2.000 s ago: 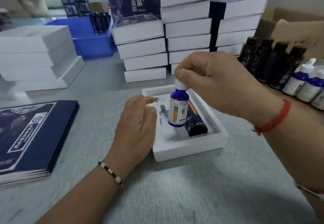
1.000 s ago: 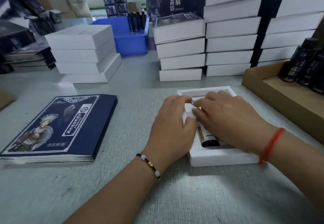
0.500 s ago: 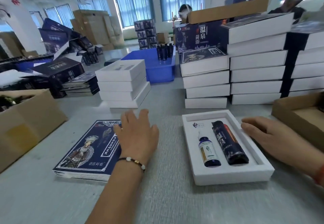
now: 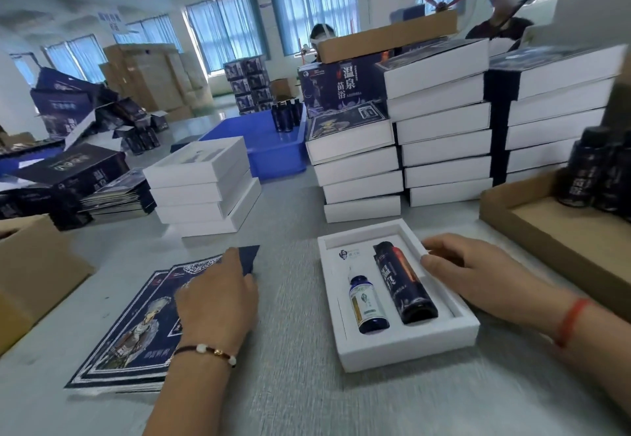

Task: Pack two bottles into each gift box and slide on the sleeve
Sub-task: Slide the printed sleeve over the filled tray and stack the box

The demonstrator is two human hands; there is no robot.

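An uncovered white gift box [image 4: 403, 350] lies on the grey table in front of me. Inside it lie a small blue bottle [image 4: 368, 306] with a white cap and, to its right, a longer dark bottle [image 4: 406, 285]. My right hand [image 4: 478, 275] rests against the box's right rim, thumb on the edge, fingers relaxed. To the left, my left hand [image 4: 218, 302] presses on a stack of flat dark blue sleeves [image 4: 129, 340]. The top sleeve sits skewed toward the far right under my fingers; my thumb is hidden.
Stacks of white boxes [image 4: 444, 135] stand behind the gift box, and a lower stack [image 4: 201, 183] at the left. A blue bin [image 4: 263, 142] sits further back. A cardboard tray [image 4: 546, 230] with dark bottles [image 4: 587, 172] is on the right, a cardboard box [image 4: 30, 271] on the left. People work at the back.
My left hand has come down on the sleeve stack and pushed the top sleeve askew. My right hand has moved in to the box's right rim. Both bottles lie as before.
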